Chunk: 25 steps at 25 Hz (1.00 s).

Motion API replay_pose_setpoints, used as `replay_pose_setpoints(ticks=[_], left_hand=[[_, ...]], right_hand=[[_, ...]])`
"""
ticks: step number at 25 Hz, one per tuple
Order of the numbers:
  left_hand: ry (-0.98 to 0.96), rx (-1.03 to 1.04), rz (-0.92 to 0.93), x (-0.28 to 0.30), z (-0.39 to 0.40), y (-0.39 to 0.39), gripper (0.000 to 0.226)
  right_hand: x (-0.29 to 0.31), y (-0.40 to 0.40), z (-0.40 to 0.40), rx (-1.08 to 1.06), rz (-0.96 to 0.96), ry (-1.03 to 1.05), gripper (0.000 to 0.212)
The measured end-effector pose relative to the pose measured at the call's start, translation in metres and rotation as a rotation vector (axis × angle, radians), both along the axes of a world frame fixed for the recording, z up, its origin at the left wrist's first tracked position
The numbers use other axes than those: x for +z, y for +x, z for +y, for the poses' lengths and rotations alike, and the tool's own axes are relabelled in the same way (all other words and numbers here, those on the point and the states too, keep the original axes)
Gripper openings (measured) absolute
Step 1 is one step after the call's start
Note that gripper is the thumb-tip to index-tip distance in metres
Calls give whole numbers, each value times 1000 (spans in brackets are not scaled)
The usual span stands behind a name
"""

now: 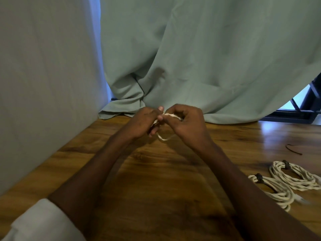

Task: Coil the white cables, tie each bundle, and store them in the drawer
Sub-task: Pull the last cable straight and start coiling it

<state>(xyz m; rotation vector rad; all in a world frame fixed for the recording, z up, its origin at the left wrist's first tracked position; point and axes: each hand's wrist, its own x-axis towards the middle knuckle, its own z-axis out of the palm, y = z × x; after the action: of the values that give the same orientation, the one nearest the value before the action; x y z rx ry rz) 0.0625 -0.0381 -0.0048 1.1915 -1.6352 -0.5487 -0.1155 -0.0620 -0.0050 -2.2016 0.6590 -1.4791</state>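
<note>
Our left hand (144,122) and right hand (184,121) pinch a thin white cable (164,138); we judge slack grip would unravel its loops.

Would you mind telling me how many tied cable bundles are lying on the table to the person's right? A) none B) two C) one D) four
B: two coiled white cable bundles, one nearer and one farther, lie on the wooden table, each bound with a dark tie.
</note>
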Motion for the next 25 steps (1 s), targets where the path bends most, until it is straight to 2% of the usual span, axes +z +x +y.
replay_pose_setpoints(ticks=[2,3,5,8,10,14,17,21,25], left_hand=[[170,-179,147,1,2,-9,69],[241,-273,248,1,3,-14,71],[286,-396,437,-2,0,-22,63],[282,-458,617,-5,-6,-21,47],[302,-502,703,-4,-6,-21,42],[334,-523,873,0,-6,-20,38],[366,-546,871,0,-6,-16,37],[386,-519,750,4,-4,-17,46],[342,-326,576,4,1,-22,44]], right_hand=[[8,-6,-9,-10,-224,130,17],[10,-8,-12,-16,-266,177,19],[9,-7,-10,48,-267,327,22],[4,-2,1,211,-218,637,38],[3,-1,-1,252,-266,692,45],[0,-2,-8,215,-262,633,36],[-6,-3,-14,92,-112,396,23],[-12,-4,-27,-52,182,20,20],[-12,-10,-36,-104,401,-59,16]])
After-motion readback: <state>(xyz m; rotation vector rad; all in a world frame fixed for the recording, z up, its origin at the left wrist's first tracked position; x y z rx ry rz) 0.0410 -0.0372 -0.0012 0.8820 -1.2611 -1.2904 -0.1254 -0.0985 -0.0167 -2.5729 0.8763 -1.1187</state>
